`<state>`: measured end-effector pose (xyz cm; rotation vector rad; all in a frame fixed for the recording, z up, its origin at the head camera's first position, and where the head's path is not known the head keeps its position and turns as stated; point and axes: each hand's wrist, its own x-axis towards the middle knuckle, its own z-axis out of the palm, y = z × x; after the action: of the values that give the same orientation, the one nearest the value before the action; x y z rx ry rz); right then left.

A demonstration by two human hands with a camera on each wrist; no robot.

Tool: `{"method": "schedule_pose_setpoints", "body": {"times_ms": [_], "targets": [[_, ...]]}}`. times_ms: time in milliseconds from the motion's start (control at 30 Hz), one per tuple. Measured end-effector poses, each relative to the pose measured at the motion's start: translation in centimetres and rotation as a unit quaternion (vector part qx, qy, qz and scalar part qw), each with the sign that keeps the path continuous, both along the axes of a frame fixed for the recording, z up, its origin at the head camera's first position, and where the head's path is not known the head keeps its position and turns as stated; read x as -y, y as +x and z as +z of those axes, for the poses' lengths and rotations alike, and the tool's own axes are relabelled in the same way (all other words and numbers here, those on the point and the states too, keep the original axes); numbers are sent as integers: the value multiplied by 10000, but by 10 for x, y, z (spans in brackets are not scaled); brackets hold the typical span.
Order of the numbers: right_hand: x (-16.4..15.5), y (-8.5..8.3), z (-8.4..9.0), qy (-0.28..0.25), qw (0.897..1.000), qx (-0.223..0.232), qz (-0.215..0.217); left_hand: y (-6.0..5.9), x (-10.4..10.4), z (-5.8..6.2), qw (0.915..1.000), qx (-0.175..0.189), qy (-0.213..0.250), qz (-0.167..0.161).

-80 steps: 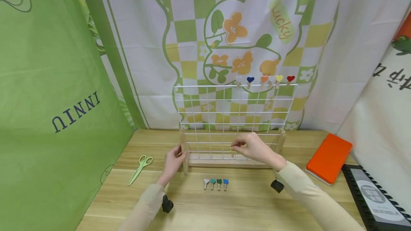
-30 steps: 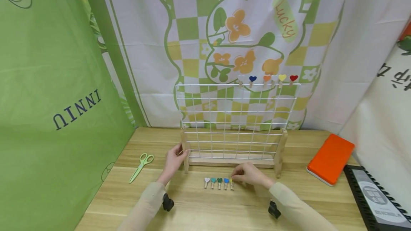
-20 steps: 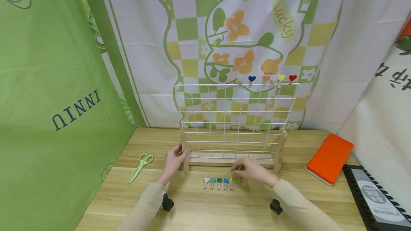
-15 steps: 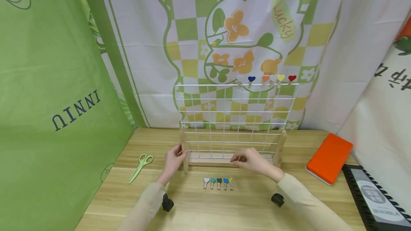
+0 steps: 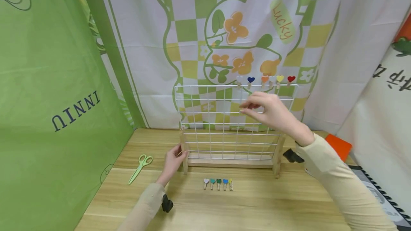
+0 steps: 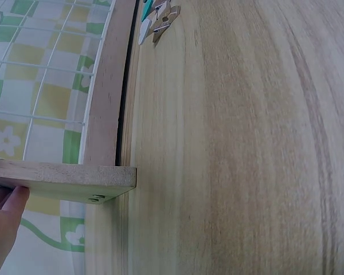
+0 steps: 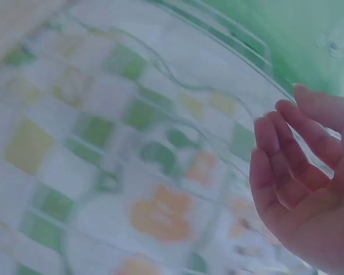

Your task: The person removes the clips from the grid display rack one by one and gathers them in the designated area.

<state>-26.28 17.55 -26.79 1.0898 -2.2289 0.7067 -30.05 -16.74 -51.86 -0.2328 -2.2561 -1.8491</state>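
Note:
A white wire grid (image 5: 207,112) stands upright in a wooden base. My left hand (image 5: 173,158) grips the base's left leg (image 6: 63,177), thumb on one side and fingers on the other. In front of the upper grid, my right hand (image 5: 273,113) is raised with loosely bent fingers; the right wrist view shows nothing between thumb and fingertips (image 7: 262,134). Above it, several heart clothespins, among them a dark blue one (image 5: 250,80) and a red one (image 5: 291,78), are clipped along the top wire. A row of heart clothespins lies on the table, from white (image 5: 206,181) to yellow (image 5: 230,181).
Green-handled scissors (image 5: 140,168) lie on the table at the left. On the right, an orange box-like object (image 5: 338,147) and a spiral-bound book (image 5: 385,197) are partly covered by my right arm. A patterned curtain (image 5: 154,63) hangs close behind the grid.
My right hand brought the yellow clothespin down from the lower grid to the row's right end and let go. It then rose to the upper grid. My left hand stays on the leg.

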Motion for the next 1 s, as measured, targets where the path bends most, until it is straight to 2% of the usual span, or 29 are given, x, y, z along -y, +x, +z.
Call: {"method": "schedule_pose_setpoints", "body": {"times_ms": [167, 333, 533, 700, 833, 1000], "targets": [[-3, -7, 45, -224, 9977, -567, -295, 0, 0, 1, 10000, -9, -20, 2], [-1, -25, 67, -40, 9955, -758, -560, 0, 0, 1, 10000, -17, -38, 3], [4, -43, 73, 446, 9958, -322, -735, 1, -1, 0, 10000, 40, -7, -13], [6, -49, 74, 692, 9939, 78, -852, 0, -1, -1, 10000, 58, -18, 21], [8, -51, 73, 826, 9930, 101, -837, 1, -1, 0, 10000, 53, -30, 27], [10, -50, 72, 715, 9945, -50, -762, 1, -1, 2, 10000, 16, -60, 22]]}}
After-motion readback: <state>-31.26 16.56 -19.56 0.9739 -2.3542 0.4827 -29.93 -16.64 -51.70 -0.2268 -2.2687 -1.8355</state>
